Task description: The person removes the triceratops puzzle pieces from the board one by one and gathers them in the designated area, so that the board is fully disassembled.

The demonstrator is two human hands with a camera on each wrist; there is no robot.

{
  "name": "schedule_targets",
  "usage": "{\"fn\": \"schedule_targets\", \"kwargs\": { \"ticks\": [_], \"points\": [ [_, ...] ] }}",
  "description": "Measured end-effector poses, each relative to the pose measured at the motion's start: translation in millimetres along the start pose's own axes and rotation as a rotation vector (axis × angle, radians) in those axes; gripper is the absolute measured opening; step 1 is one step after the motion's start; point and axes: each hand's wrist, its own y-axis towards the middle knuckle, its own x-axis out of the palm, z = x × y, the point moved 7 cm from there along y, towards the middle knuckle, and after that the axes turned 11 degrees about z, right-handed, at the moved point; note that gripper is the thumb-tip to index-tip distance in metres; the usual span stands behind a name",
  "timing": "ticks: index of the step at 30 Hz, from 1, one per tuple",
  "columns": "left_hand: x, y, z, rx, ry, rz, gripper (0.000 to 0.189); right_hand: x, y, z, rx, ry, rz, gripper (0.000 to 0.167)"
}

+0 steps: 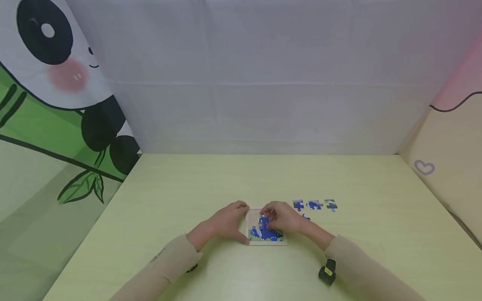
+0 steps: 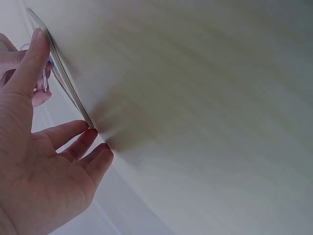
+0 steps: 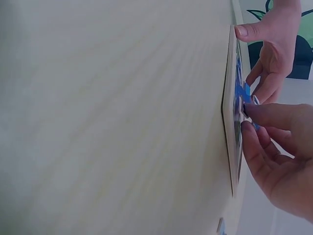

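Note:
A square wooden jigsaw board (image 1: 268,243) lies on the table, its lower part filled with a blue dinosaur picture and green ground. My left hand (image 1: 228,222) holds it by the left side, thumb at the near corner and fingertips at the far one. Over the picture, my right hand (image 1: 285,217) pinches a blue puzzle piece (image 3: 247,89) between thumb and fingers, close above the board in the right wrist view. The fingers hide much of that piece and the board's upper right part.
Right of the board lie loose puzzle pieces: one at left (image 1: 298,204), a blue one (image 1: 314,205), and a greenish one (image 1: 331,204). Another blue piece (image 1: 306,217) shows partly behind my right hand. A pale cloth wall (image 1: 263,117) stands along the table's back edge.

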Motion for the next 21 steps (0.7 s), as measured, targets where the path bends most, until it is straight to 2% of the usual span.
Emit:
{"fn": "schedule_targets", "kwargs": {
  "ticks": [9, 21],
  "points": [
    [0.3, 0.6, -0.7, 0.012, 0.014, 0.015, 0.095, -3.5, -2.3, -2.9, -0.051, 0.043, 0.030, 0.025],
    [1.0, 0.7, -0.9, 0.015, 0.008, 0.012, 0.095, -6.3, -4.9, 1.0, -0.037, 0.103, 0.054, 0.021]
  ]
}}
